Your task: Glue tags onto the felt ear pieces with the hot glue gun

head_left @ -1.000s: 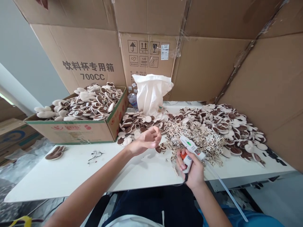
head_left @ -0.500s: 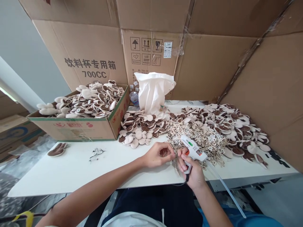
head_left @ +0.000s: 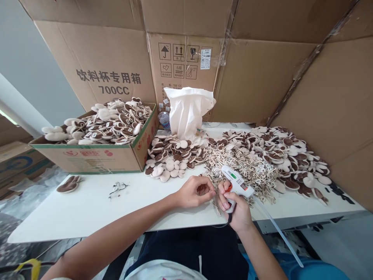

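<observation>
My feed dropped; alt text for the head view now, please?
The right hand grips a white hot-glue gun with a glue stick jutting rearward, and beside it the left hand pinches finger to thumb. Beyond them lie a heap of cord loops and piles of brown-and-cream plush pieces, with a filled carton at left.

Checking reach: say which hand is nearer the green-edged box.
Left: the left hand is in front and right of the box; the right hand, holding the glue gun, is farther right.
</observation>
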`<action>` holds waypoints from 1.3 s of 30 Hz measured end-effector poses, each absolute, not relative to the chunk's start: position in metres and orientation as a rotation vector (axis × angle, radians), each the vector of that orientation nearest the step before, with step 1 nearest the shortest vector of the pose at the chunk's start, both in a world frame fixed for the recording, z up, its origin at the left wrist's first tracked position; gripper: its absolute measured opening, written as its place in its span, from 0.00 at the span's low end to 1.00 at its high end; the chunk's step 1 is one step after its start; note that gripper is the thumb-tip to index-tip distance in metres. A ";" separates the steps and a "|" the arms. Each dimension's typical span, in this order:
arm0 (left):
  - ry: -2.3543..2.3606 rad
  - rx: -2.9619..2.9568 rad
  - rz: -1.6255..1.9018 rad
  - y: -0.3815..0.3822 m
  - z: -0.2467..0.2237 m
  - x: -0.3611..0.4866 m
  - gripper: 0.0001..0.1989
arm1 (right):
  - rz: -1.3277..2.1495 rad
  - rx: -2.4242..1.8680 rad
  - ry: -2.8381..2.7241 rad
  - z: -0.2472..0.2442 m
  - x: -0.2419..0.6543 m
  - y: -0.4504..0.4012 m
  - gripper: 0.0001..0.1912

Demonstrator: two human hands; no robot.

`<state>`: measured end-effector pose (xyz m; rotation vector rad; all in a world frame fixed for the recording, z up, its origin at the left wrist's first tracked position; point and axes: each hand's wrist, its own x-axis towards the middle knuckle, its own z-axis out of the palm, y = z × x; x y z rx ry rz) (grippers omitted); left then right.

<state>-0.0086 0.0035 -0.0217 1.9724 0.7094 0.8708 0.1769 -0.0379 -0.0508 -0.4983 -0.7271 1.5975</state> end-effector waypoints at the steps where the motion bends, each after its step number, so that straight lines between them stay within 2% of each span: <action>1: 0.706 1.979 0.871 0.004 -0.022 -0.009 0.10 | 1.596 -0.499 -0.725 -0.051 0.177 -0.038 0.05; 39: 0.726 2.021 0.895 0.004 -0.021 -0.011 0.09 | 1.551 -0.609 -0.747 -0.058 0.177 -0.038 0.08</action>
